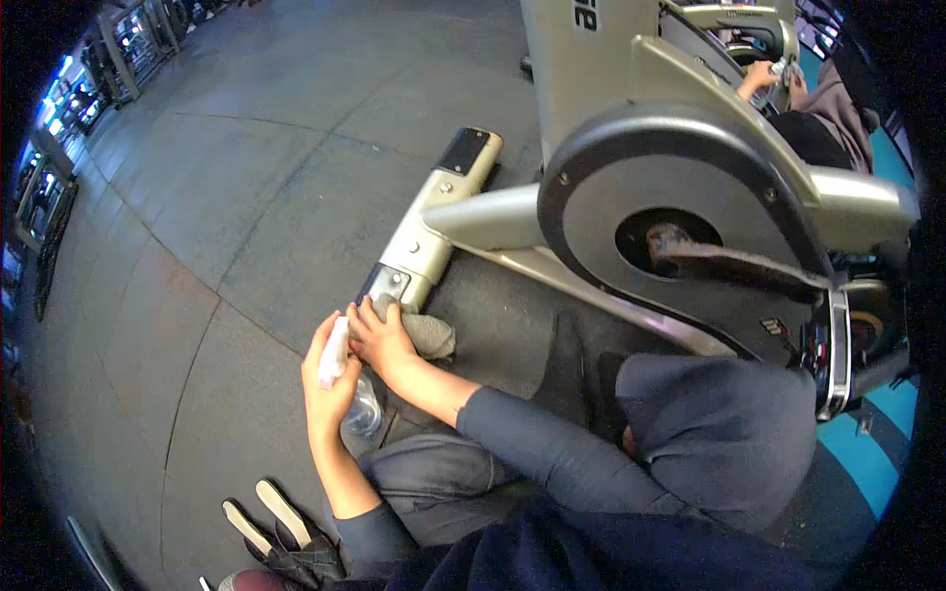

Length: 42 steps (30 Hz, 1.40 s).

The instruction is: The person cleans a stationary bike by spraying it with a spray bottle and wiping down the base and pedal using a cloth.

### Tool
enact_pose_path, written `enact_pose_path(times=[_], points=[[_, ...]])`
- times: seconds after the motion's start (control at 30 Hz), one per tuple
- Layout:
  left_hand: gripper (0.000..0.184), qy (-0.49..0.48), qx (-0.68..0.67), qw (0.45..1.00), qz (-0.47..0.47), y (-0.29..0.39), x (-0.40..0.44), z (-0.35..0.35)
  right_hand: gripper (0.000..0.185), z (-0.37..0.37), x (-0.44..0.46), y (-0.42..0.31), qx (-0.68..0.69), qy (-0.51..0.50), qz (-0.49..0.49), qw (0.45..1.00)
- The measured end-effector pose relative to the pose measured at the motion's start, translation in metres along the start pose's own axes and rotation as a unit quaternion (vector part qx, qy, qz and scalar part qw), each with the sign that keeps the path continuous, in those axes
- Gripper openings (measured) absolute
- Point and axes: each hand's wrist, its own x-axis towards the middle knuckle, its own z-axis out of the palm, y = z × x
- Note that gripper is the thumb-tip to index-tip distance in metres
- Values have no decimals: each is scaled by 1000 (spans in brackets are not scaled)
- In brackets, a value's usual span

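A pair of sandals (pixel 284 512) with pale insoles and dark straps sits side by side at the lower left. Dark grey floor (pixel 246 79), crossed by thin seams, fills the left and upper middle. Metal racks (pixel 138 44) stand along the upper left edge, near bright lights (pixel 64 74). At the upper right, a person (pixel 843 108) is beside another machine (pixel 734 15). A blue mat (pixel 862 448) shows at lower right.
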Motion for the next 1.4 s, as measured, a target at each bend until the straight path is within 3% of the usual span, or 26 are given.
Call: enact_pose_path(times=[0.07, 0.1, 0.5, 0.7, 0.83, 0.87, 1.03, 1.1, 1.13, 1.23, 1.3, 1.4], points=[[61, 17, 39, 999, 20, 12, 8, -10, 44, -13, 5, -1, 20, 40, 15, 999], [61, 20, -2, 1000, -3, -5, -14, 25, 44, 16, -28, 10, -4, 2, 4, 1000], [65, 35, 13, 999, 35, 4, -9, 11, 54, -4, -11, 7, -33, -28, -20, 999], [65, 50, 18, 998, 34, 7, -10, 9, 55, -17, 0, 1, -71, -113, -24, 991], [65, 68, -3, 997, 35, 2, -9, 4, 67, -33, 12, -9, -87, -187, -35, 978], [64, 76, -17, 996, 34, 2, -10, 3, 55, -37, 11, -13, -118, -198, -29, 973], [62, 94, -11, 995, -5, 3, -3, -10, 53, -28, 25, -29, -193, -171, -19, 966], [61, 133, 41, 990, 8, -4, -1, -13, 57, -33, 36, -35, -111, -251, -7, 962], [63, 138, 19, 990, -26, -2, -1, -17, 66, -37, 37, -44, -184, -269, 34, 945], [66, 162, -9, 985, -59, -2, 0, -23, 71, -45, 41, -52, -219, -321, 39, 921], [68, 160, -17, 986, -47, -8, 0, -23, 72, -40, 43, -53, -241, -310, 71, 917], [67, 157, -20, 987, -11, -12, -3, -22, 71, -54, 35, -46, -204, -283, 39, 936]])
